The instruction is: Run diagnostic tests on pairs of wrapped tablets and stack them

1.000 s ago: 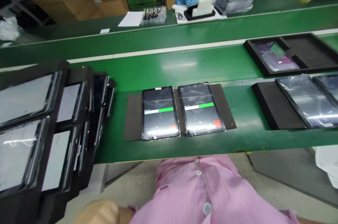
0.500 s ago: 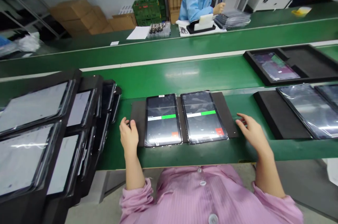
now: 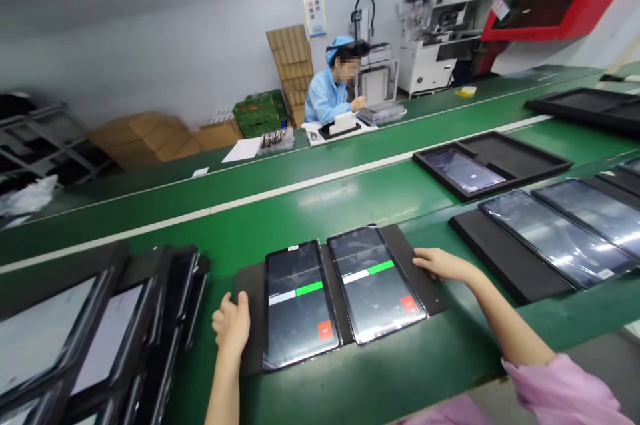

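Left grip (image 3: 231,323), right grip (image 3: 440,263) at board (image 3: 335,291) — hold unclear.

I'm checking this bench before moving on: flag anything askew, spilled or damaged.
Nothing plainly stands out. The left tablet and right tablet lie face up, side by side on the dark board, screens lit; no spill or crack shows. Fine scratches would be too small to see.

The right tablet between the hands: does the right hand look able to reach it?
Probably yes: the right hand is at the edge of the dark board, with only a bare strip between it and the tablet.
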{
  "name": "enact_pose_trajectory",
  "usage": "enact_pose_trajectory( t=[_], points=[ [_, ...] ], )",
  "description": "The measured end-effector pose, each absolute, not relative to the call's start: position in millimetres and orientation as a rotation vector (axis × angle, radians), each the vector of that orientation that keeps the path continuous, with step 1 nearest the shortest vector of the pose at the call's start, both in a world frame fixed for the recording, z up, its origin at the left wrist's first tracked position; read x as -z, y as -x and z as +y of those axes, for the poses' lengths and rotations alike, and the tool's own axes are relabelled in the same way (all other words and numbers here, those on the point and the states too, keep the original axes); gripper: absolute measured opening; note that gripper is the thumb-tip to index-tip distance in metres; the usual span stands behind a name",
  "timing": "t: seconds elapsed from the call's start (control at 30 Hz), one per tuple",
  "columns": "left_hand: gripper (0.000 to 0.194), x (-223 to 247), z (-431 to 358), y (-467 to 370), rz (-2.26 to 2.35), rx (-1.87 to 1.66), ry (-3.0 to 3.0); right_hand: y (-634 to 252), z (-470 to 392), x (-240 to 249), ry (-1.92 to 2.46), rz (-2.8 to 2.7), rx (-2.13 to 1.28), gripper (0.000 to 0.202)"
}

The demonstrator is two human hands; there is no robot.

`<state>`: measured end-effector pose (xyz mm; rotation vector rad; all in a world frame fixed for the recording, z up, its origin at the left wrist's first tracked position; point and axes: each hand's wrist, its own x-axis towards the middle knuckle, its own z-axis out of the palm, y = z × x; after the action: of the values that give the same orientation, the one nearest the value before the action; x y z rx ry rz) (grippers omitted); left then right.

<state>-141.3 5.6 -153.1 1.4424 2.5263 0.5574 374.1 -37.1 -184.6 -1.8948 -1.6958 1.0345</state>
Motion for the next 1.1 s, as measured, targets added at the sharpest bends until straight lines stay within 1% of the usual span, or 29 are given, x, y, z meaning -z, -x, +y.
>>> enact_pose_trajectory(
  t=[0.07,0.13,0.27,0.33,0.53,0.63,0.8,0.93,0.97,1.03,1.1],
  points=[
    [0.066,148,32,134,2.523,-0.551,-1.411,-375,-2,183,1.923,-1.659,-0.974,0.04],
    [0.068,143,54,124,2.498,-0.563,-1.408,-369,29,186,1.914,-1.59,-0.84,0.044],
    [0.053,138,78,111,2.383,-0.594,-1.519,-347,63,200,1.798,-1.419,-0.594,0.053],
    [0.054,139,79,111,2.321,-0.601,-1.576,-341,65,208,1.753,-1.37,-0.538,0.056],
    [0.05,152,63,122,2.192,-0.664,-1.69,-348,63,223,1.768,-1.381,-0.501,0.052],
    [0.051,155,60,122,2.168,-0.665,-1.685,-352,64,223,1.787,-1.395,-0.495,0.052],
    [0.046,150,64,115,2.111,-0.653,-1.701,-353,64,214,1.772,-1.436,-0.479,0.052],
    [0.046,144,44,117,2.013,-0.619,-1.709,-351,42,205,1.732,-1.48,-0.443,0.05],
    [0.049,143,31,121,1.982,-0.607,-1.711,-349,29,202,1.719,-1.488,-0.432,0.048],
    [0.062,143,-4,133,1.923,-0.573,-1.715,-341,-7,195,1.681,-1.546,-0.376,0.045],
    [0.074,145,-42,148,1.852,-0.55,-1.729,-327,-50,186,1.604,-1.707,-0.247,0.039]
  ],
)
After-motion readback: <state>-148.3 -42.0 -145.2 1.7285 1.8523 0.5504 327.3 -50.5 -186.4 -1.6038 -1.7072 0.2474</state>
